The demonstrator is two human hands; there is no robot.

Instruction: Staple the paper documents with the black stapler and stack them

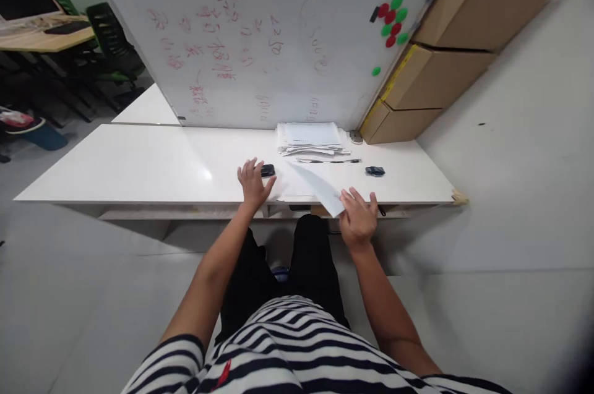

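Right grip (358, 218) is seen at the near edge of the tabletop (139, 165), half closed on the near corner of a white sheet (315, 187). Its fingers are loosely spread over the paper and the thumb is hidden. The sheet is held slanted, with its far end reaching toward the middle of the tabletop. Left grip (254, 182) is laid flat and spread wide on the tabletop, with nothing held. A small black clip (268, 170) is found just beside its fingertips.

Beyond the sheet a pen (329, 161) is laid crosswise, and behind it a paper stack (310, 139) is set against the foot of a whiteboard (260, 41). A second black clip (375, 171) lies right of the pen. Red and green magnets (392, 20) are clustered at the whiteboard's upper right corner, and cardboard boxes (436, 78) are piled to its right.
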